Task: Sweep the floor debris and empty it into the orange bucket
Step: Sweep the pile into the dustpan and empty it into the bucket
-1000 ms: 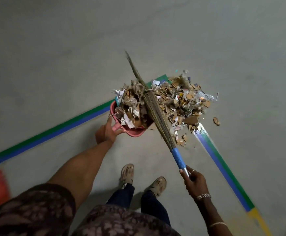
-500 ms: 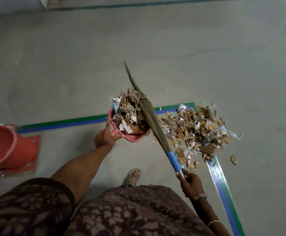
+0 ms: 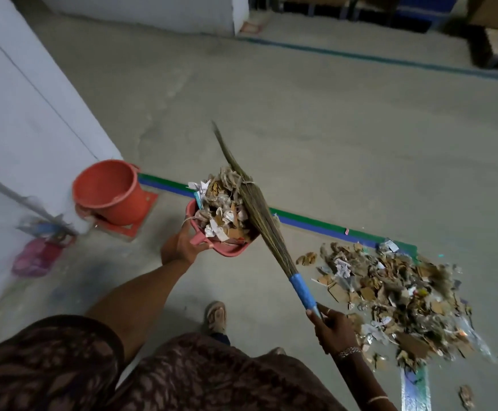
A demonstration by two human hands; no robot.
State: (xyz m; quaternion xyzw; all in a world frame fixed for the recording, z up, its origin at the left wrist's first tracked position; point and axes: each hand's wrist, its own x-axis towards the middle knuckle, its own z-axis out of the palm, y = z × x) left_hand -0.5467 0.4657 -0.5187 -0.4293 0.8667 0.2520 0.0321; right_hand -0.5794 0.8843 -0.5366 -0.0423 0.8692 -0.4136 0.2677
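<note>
Dustpan (image 3: 227, 249) gripped by left fingers (image 3: 186, 232), broom (image 3: 259, 215) by right fingers (image 3: 328, 312); bucket rim (image 3: 105, 206) seemingly apart.

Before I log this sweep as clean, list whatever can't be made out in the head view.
- Orange bucket: its near wall hides the bottom, so its contents can't be told.
- Dustpan: heaped debris and the broom cover its inside.
- Broom handle's end: buried in the right hand.
- Pink object, far left: motion blur, unidentifiable.
- Dark furniture, top right: dim and cut off by the frame edge.
</note>
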